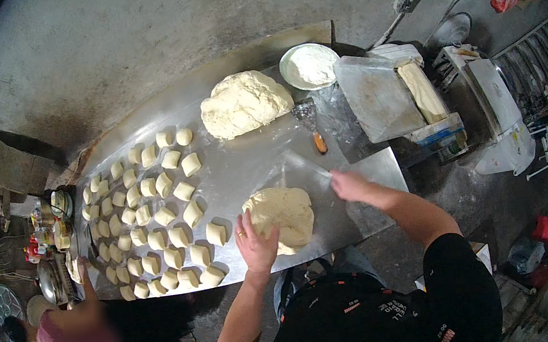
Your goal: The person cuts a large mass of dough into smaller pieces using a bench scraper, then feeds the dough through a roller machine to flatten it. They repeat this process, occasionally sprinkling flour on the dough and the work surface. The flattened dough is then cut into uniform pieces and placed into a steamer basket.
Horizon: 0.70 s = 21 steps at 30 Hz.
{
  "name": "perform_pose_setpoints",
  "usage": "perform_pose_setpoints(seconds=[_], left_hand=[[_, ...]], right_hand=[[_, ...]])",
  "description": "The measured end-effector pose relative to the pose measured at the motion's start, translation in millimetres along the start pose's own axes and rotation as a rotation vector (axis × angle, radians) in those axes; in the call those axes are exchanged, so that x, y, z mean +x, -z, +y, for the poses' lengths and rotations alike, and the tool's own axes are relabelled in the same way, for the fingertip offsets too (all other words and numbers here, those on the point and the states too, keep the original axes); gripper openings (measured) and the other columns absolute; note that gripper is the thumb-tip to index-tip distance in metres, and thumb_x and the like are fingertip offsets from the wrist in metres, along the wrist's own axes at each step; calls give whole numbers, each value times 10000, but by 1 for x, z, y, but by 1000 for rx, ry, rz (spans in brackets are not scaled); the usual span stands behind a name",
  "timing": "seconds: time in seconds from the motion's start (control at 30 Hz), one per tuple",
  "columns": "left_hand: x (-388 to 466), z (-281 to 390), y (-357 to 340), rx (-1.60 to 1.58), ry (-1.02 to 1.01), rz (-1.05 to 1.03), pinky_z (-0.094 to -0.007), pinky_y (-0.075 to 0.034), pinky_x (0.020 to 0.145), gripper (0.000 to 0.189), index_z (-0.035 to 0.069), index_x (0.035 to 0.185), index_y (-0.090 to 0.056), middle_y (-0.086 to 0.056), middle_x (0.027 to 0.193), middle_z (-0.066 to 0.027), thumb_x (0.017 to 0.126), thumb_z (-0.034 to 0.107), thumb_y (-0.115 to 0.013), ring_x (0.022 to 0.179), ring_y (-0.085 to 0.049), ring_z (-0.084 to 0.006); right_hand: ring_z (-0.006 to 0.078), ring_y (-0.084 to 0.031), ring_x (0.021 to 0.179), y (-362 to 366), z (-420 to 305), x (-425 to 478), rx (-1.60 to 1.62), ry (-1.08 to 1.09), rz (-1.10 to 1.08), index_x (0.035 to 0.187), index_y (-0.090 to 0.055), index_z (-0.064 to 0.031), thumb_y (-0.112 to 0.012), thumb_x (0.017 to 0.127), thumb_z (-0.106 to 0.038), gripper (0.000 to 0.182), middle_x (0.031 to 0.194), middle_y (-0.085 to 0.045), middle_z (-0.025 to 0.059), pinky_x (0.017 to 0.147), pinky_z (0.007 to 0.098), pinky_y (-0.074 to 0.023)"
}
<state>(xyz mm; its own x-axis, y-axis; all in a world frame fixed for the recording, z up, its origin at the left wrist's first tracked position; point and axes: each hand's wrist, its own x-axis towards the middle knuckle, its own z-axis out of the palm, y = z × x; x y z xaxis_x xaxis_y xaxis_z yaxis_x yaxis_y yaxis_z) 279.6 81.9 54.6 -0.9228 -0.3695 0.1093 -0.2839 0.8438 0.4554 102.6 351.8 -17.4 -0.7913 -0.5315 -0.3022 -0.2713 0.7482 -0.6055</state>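
A flattened slab of dough (287, 216) lies on the steel table (242, 167) close in front of me. On its left edge rests my left hand (257, 243), fingers spread and a ring on one of them. My right hand (351, 185) grips a knife (306, 163) by its handle, to the right of the slab. The blade looks blurred and points up and left, just above or on the steel. Farther back sits a larger mound of dough (246, 103). Many cut dough pieces (164, 216) stand in loose rows to the left.
A bowl of flour (312, 66) stands at the back. Near it lies a dough scraper (319, 141) with an orange handle. A dough machine (379, 100) holding a strip of dough (422, 92) flanks the table's right end. Another person (74, 332) is at the left end.
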Motion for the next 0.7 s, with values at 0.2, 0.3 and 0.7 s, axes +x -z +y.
perform_pose_setpoints(seconds=[0.2, 0.3, 0.7], left_hand=[[31, 1, -31, 168, -37, -208, -541, -318, 1053, 999, 228, 1387, -435, -336, 1439, -218, 540, 600, -812, 1335, -312, -390], [72, 22, -31, 282, 47, -386, -510, -334, 1059, 995, 228, 1393, -431, -333, 1454, -176, 547, 592, -810, 1331, -321, -374], [155, 30, -11, 208, -132, -754, -525, -340, 1050, 1066, 234, 1412, -424, -530, 1322, -197, 524, 729, -745, 1260, -462, -388]], right_hand=[[440, -616, 795, -6, -13, -40, 97, 255, 92, 1081, -541, -24, -485, 928, -254, 282, 870, -622, 237, 670, 519, -480], [434, -611, 859, -4, 41, -44, 123, -175, 225, 1163, -537, -35, -545, 911, -267, 343, 934, -631, 218, 745, 497, -490], [407, -613, 922, 55, 29, 127, 24, -151, 608, 910, -623, -22, -503, 902, -216, 228, 944, -651, 223, 808, 511, -482]])
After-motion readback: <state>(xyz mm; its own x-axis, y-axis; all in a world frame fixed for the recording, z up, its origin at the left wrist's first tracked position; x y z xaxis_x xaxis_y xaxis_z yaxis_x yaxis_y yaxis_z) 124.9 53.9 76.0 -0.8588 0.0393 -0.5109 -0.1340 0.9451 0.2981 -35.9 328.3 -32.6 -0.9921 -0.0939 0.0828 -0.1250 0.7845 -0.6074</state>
